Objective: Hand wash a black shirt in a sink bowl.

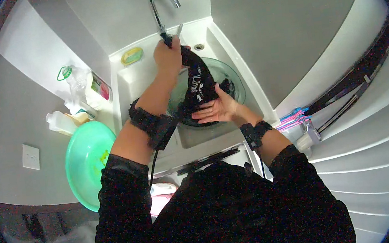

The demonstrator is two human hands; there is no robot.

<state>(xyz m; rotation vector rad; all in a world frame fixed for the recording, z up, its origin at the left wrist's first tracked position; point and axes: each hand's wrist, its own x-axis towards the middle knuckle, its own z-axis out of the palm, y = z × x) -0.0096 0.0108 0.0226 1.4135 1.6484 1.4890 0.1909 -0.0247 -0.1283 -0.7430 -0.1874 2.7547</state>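
Observation:
My left hand point(168, 56) is raised near the base of the chrome faucet point(155, 10), its fingers closed on one end of a black cloth point(200, 74) with white lettering. The cloth hangs down over a clear round basin point(239, 80) inside the white sink point(124, 104). Against the cloth's lower part lies my right hand point(220, 108), palm turned up and fingers spread, touching it. More dark fabric rests in the basin. Black straps with small devices and cables circle both forearms.
A green plastic basin point(81, 167) leans at the left, below several bottles point(99, 91). A yellow-green soap dish point(132, 56) sits on the sink's back left corner. Pink and blue hangers point(293, 119) are at the right, beside a pale curtain point(368, 159).

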